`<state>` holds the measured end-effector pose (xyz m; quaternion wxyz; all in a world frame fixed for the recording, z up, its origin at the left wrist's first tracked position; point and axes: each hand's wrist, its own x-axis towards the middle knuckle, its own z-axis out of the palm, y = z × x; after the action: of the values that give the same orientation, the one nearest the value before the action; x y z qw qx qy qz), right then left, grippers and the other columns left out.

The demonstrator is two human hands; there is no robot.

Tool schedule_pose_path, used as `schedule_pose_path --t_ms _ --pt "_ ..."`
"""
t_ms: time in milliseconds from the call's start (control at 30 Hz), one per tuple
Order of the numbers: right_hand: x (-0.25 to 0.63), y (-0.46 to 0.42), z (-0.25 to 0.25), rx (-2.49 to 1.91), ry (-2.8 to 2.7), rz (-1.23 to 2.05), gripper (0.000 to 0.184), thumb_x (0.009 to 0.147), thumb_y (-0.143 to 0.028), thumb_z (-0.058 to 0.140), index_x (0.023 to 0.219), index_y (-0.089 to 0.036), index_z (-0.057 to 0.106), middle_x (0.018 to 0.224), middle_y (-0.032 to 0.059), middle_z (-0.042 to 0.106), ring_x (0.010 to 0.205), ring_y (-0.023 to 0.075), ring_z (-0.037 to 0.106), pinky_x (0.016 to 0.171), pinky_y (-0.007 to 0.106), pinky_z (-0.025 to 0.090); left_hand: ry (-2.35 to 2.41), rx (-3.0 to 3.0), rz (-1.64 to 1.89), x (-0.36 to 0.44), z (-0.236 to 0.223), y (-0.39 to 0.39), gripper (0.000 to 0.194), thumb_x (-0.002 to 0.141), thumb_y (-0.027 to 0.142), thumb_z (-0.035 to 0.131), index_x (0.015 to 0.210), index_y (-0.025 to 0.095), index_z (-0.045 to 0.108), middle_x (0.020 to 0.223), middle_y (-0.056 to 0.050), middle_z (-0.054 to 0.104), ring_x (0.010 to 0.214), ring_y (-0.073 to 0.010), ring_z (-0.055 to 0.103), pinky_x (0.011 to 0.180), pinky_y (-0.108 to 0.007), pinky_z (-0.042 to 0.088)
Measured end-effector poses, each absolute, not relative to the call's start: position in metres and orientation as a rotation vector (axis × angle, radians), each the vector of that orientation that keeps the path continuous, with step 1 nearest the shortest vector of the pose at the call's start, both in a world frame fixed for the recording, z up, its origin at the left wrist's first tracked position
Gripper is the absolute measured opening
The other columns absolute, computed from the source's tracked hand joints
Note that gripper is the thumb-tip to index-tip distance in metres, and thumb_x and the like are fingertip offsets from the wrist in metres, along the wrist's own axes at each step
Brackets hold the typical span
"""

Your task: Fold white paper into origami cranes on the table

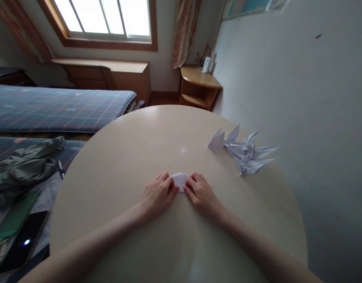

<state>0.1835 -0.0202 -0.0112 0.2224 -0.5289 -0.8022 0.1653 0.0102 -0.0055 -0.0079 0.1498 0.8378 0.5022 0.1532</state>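
A small folded piece of white paper (180, 180) lies on the round beige table (133, 157), near the middle. My left hand (157, 194) presses on its left side with the fingers curled together. My right hand (200, 192) presses on its right side in the same way. Most of the paper is hidden under the fingers of both hands.
Several finished white paper folds (246, 153) lie in a pile at the table's right side, close to the wall. Left of the table, a bed holds a green garment (24, 167), a dark phone (23, 241) and a green booklet (15, 214). A wooden corner shelf (198, 86) stands behind.
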Motion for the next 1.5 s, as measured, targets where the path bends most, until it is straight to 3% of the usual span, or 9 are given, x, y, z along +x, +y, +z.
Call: schedule_pose_path --t_ms 267,367,700,800,900,1033,1233,1500 --pt "0.182 -0.022 -0.005 -1.631 -2.176 0.425 0.003 0.084 -0.02 0.053 0.081 -0.019 0.054 0.089 0.0064 0.055 0.088 0.0226 0.051 0.078 0.038 0.037 1.557 2.397 0.433 0.008 -0.001 -0.004 0.019 0.082 0.036 0.059 0.076 0.019 0.054 0.084 -0.003 0.058 0.085 -0.0222 0.052 0.076 -0.036 0.037" --pt "0.185 -0.019 -0.004 -1.706 -2.126 0.423 0.007 0.081 -0.025 0.059 0.082 -0.02 0.054 0.089 0.0051 0.057 0.088 0.0228 0.052 0.076 0.037 0.034 1.564 2.308 0.448 0.005 0.001 -0.002 0.021 0.079 0.038 0.063 0.079 0.019 0.053 0.085 -0.002 0.059 0.086 -0.0217 0.053 0.077 -0.036 0.034" --pt "0.21 -0.01 -0.005 -1.74 -2.128 0.507 0.007 0.076 -0.022 0.065 0.08 -0.022 0.059 0.09 0.0036 0.056 0.091 0.0223 0.052 0.077 0.037 0.034 1.366 2.273 0.454 -0.013 -0.006 0.009 0.006 0.081 0.026 0.062 0.082 0.021 0.058 0.088 0.0 0.06 0.087 -0.0182 0.054 0.08 -0.033 0.033" --pt "0.218 -0.006 -0.009 -1.669 -2.182 0.52 0.013 0.075 -0.02 0.065 0.087 -0.022 0.06 0.096 0.0058 0.057 0.094 0.0233 0.052 0.08 0.039 0.037 1.222 2.377 0.524 -0.018 -0.012 0.01 0.006 0.082 0.026 0.061 0.088 0.023 0.061 0.092 -0.001 0.061 0.091 -0.0181 0.054 0.082 -0.033 0.033" --pt "0.221 -0.006 -0.01 -1.511 -2.283 0.474 0.033 0.077 -0.016 0.061 0.11 -0.023 0.056 0.116 0.0093 0.056 0.107 0.0252 0.049 0.087 0.042 0.038 1.081 2.508 0.627 -0.019 -0.014 0.007 0.01 0.086 0.024 0.057 0.094 0.025 0.063 0.097 -0.002 0.064 0.091 -0.017 0.054 0.084 -0.032 0.032" --pt "0.221 -0.009 -0.006 -1.259 -2.519 0.355 0.049 0.087 -0.017 0.048 0.135 -0.023 0.04 0.141 0.0087 0.042 0.13 0.0252 0.033 0.099 0.045 0.033 0.835 2.657 0.622 -0.019 -0.011 0.001 0.028 0.093 0.014 0.042 0.108 0.027 0.062 0.106 -0.002 0.066 0.098 -0.0156 0.055 0.09 -0.031 0.033" --pt "0.215 -0.017 0.001 -1.187 -2.639 0.071 0.047 0.088 -0.023 0.047 0.135 -0.013 0.042 0.143 0.0127 0.038 0.134 0.0254 0.029 0.105 0.045 0.03 0.775 2.785 0.602 -0.02 -0.007 -0.001 0.034 0.093 0.012 0.037 0.11 0.023 0.064 0.103 -0.005 0.069 0.096 -0.0177 0.056 0.089 -0.034 0.041" --pt "0.213 -0.023 0.005 -1.07 -2.694 -0.019 0.053 0.09 -0.04 0.046 0.13 -0.005 0.047 0.134 0.0195 0.048 0.13 0.0284 0.037 0.104 0.045 0.035 0.832 2.836 0.584 -0.024 0.004 -0.002 0.029 0.092 0.029 0.046 0.118 0.024 0.058 0.107 -0.002 0.069 0.096 -0.0186 0.057 0.085 -0.033 0.04"
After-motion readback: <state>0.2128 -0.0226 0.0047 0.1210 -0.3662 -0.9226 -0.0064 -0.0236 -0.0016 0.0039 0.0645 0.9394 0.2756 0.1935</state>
